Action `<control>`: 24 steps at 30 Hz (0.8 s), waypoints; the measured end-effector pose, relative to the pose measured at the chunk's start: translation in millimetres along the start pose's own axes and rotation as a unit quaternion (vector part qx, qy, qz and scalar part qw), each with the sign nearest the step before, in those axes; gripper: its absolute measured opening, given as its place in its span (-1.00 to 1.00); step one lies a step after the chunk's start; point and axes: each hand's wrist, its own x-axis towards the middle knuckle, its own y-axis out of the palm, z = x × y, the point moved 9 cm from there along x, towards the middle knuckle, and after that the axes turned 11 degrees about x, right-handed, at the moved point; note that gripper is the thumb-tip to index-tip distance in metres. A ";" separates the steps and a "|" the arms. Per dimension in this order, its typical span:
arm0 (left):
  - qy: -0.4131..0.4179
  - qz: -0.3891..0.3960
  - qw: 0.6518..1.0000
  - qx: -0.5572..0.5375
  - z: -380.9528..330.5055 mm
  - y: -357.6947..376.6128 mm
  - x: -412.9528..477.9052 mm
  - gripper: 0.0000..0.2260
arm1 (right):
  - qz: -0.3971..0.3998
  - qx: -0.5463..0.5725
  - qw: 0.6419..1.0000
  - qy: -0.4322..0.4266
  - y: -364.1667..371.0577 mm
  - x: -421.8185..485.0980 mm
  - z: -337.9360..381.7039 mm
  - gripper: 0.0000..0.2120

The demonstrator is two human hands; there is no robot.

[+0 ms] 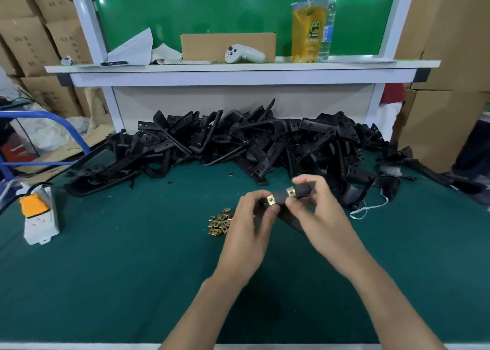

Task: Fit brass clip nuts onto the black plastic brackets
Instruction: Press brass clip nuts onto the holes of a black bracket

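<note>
factory assembly bench | green mat (132,270) | heap of black brackets (238,143) | stacked cartons (29,37)

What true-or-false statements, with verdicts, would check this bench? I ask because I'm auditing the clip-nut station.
1. The left hand and right hand both grip one black bracket. True.
2. That bracket carries no brass nuts. False: a clip nut and a second clip nut sit on it.
3. A pile of loose clip nuts lies on the green mat, left of the left hand. True.
4. The bracket heap lies along the near table edge. False: it lies at the far side, below the white shelf.
5. The power strip sits on the mat's right side. False: it is on the left.
</note>
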 end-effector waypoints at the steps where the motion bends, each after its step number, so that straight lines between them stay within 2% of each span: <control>1: 0.005 0.000 1.000 0.007 -5.7 2.6 0.4 -0.82 | -0.012 0.063 0.997 0.042 -8.7 0.9 -8.9 -0.71; 5: -0.002 0.042 0.999 0.026 -27.4 19.0 1.4 -0.83 | -0.070 0.216 0.959 0.171 -29.3 -7.6 -45.6 -0.74; 8: 0.003 0.071 0.997 0.042 -45.6 37.8 -3.9 -0.85 | -0.138 0.239 0.939 0.204 -49.2 -19.4 -60.7 -0.83; 12: 0.003 0.069 0.997 0.043 -69.4 61.3 -13.2 -0.84 | -0.202 0.161 0.949 0.178 -87.2 -29.0 -54.9 -0.83; 14: -0.003 0.077 0.997 0.006 -80.5 78.9 -17.5 -0.84 | -0.240 0.111 0.951 0.158 -110.6 -34.0 -44.7 -0.78; 16: -0.013 0.104 0.994 -0.044 -97.1 103.1 -23.0 -0.86 | -0.280 0.065 0.946 0.151 -135.3 -42.9 -33.8 -0.65; 19: -0.051 0.150 0.976 -0.150 -126.2 142.4 -33.5 -0.86 | -0.328 0.026 0.936 0.126 -175.2 -65.1 -17.3 -0.55; 22: 0.014 0.184 0.981 -0.056 -179.5 192.5 -47.3 -0.85 | -0.405 -0.029 0.904 0.135 -231.8 -104.3 -9.3 -0.42; 24: 0.095 0.214 0.972 -0.024 -233.2 228.7 -68.8 -0.86 | -0.497 -0.109 0.847 0.154 -279.1 -145.9 4.4 -0.33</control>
